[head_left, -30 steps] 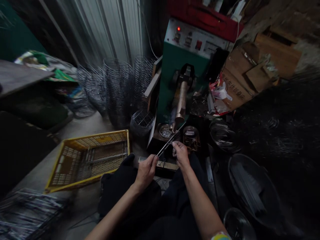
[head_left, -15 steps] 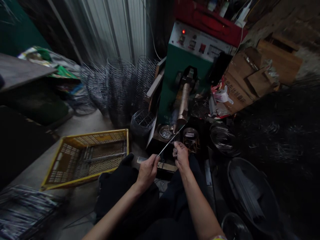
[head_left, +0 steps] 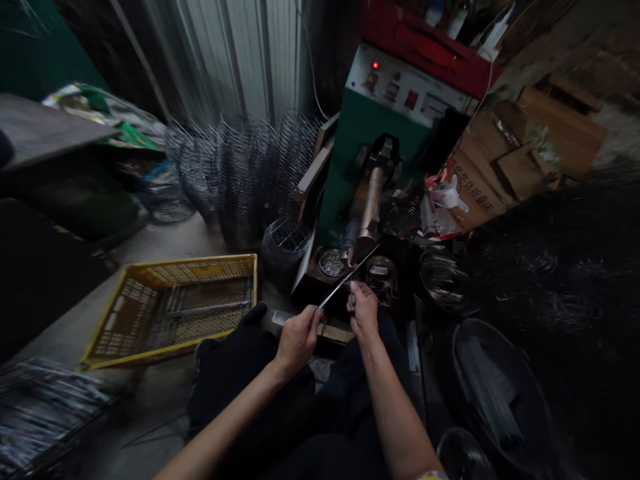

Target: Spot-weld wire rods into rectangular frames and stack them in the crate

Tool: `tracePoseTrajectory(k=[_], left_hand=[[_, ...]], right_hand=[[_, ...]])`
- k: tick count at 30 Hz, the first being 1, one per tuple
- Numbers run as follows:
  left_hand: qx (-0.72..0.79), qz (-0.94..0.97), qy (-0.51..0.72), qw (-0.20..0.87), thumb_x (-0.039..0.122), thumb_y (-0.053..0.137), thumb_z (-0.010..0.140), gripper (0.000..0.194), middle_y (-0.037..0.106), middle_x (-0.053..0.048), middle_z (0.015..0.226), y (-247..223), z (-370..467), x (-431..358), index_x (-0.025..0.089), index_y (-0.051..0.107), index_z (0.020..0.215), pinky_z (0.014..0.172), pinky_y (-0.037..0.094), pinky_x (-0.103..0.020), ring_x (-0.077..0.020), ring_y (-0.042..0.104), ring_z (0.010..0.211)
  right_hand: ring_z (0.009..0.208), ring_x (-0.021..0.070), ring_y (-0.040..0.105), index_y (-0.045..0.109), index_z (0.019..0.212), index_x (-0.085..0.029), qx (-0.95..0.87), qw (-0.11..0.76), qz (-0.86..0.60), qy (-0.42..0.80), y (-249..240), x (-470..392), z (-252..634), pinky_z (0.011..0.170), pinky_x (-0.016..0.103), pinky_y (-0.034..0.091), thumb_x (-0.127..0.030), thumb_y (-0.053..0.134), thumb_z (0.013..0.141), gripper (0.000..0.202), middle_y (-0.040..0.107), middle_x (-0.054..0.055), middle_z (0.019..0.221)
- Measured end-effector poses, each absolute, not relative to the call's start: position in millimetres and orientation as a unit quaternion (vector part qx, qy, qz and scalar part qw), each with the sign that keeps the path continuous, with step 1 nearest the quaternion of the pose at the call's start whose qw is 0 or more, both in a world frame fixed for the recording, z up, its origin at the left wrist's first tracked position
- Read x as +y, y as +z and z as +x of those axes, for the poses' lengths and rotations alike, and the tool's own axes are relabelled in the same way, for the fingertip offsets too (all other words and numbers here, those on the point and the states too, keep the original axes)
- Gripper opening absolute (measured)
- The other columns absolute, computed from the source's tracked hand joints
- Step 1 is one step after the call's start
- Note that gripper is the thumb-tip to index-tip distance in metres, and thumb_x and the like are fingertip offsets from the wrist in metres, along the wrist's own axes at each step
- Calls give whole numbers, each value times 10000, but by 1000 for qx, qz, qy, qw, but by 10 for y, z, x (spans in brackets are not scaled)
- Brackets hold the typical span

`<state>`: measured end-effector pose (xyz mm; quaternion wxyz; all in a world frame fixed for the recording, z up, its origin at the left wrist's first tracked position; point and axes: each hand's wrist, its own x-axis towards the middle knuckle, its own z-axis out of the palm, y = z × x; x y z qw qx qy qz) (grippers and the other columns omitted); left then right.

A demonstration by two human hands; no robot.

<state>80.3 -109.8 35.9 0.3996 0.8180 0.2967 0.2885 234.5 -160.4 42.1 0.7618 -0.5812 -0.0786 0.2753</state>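
My left hand (head_left: 301, 335) is closed around the near end of a thin metal rod (head_left: 345, 281). The rod slants up and to the right, its far end close to the tip of the machine's copper-coloured arm (head_left: 371, 207); I cannot tell if they touch. Just right of the rod, my right hand (head_left: 363, 308) is closed with thumb and fingers pinched together. Whatever it holds is too small and dark to name. A round dish of small metal pieces (head_left: 332, 263) sits beyond the hands, beside the machine's lower tip.
A green machine (head_left: 340, 180) with a lit red lamp stands ahead. Yellow crate (head_left: 195, 270) with metal rods lies left; wire racks (head_left: 245, 173) stack behind it. At right are a cardboard box (head_left: 493, 173), coiled wire (head_left: 447, 280) and a dark basin (head_left: 537, 400). More rods (head_left: 45, 413) lie lower left.
The view has shifted slightly, so the scene sits a little to the right. Both hands keep nearly the same pose, and the rod's far end appears slightly farther right.
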Motion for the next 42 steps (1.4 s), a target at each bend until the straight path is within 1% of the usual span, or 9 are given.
tracePoseTrajectory(k=[5,10,20,27,34,37,42], left_hand=[[299,824,291,385,359,352,973,318,609,-24,634,338,821,-1103,215,558,779,577,359,-263,-168,587,577],[292,828,302,371,348,354,982,315,597,-23,634,316,850,-1095,215,541,766,577,347,-266,-169,580,575],[282,827,305,380,335,357,994,314,597,-20,645,334,885,-1038,206,548,780,584,353,-265,-163,589,580],[282,827,301,381,341,346,993,314,580,-13,632,351,910,-984,209,530,775,577,346,-267,-155,577,564],[274,829,313,375,310,379,991,284,543,2,615,372,927,-937,203,524,771,568,335,-262,-143,543,546],[267,824,324,380,316,394,989,285,541,2,621,395,925,-925,198,521,763,568,336,-254,-133,523,543],[268,829,315,375,320,416,978,287,469,30,571,451,912,-879,202,482,725,543,296,-247,-113,447,498]], right_hand=[[380,32,267,561,735,-189,-77,760,-582,279,439,-1605,2347,353,164,206,-467,799,605,387,368,-127,454],[375,35,280,570,749,-189,-77,766,-577,273,447,-1585,2362,353,169,215,-459,805,602,387,365,-130,452],[373,24,246,564,738,-187,-75,775,-557,288,531,-1542,2390,354,161,200,-437,828,587,394,350,-139,440],[380,25,256,569,726,-184,-79,781,-548,290,551,-1497,2417,361,159,217,-410,828,589,370,356,-137,432],[379,27,261,582,738,-184,-78,781,-540,304,521,-1453,2462,363,167,188,-364,803,611,312,353,-138,437],[388,23,269,609,767,-172,-78,788,-527,309,511,-1445,2458,365,165,188,-346,795,625,292,391,-128,466],[365,23,284,585,712,-171,-81,774,-554,295,497,-1453,2464,344,164,187,-395,780,644,305,415,-121,442]])
